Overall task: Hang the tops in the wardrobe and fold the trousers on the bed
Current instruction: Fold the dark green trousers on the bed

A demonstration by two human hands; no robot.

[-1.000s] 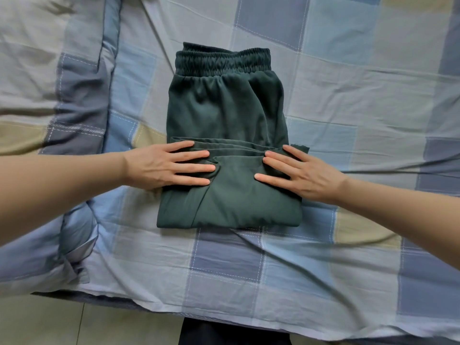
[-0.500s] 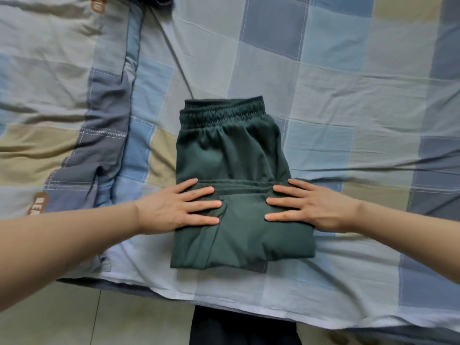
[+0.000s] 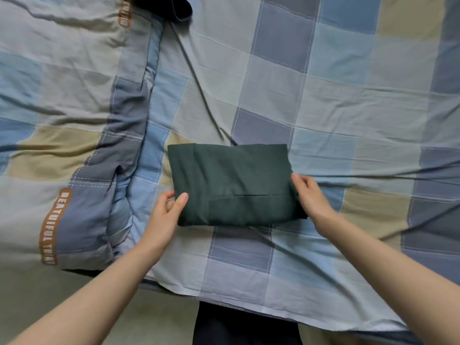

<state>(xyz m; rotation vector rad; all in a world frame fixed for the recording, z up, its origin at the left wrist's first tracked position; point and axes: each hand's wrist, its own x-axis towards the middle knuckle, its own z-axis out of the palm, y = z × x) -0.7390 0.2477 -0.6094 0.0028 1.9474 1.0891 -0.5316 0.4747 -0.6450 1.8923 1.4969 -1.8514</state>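
Note:
Dark green trousers (image 3: 234, 185) lie folded into a compact rectangle on the checked bed sheet (image 3: 336, 100), near the bed's front edge. My left hand (image 3: 166, 215) grips the bundle's left edge, thumb on top and fingers tucked under it. At the right edge my right hand (image 3: 310, 196) holds the bundle the same way, its fingers hidden beneath the cloth. The waistband is out of sight, folded inside.
A thick checked quilt (image 3: 62, 120) with brown lettered labels is bunched on the left of the bed. A dark garment (image 3: 171, 6) lies at the top edge. The pale floor (image 3: 154, 319) and my dark-clad legs (image 3: 244, 324) show below the bed's edge.
The trousers have been folded once more, the waistband half now doubled over. Both hands went from lying flat on the cloth to gripping its two side edges.

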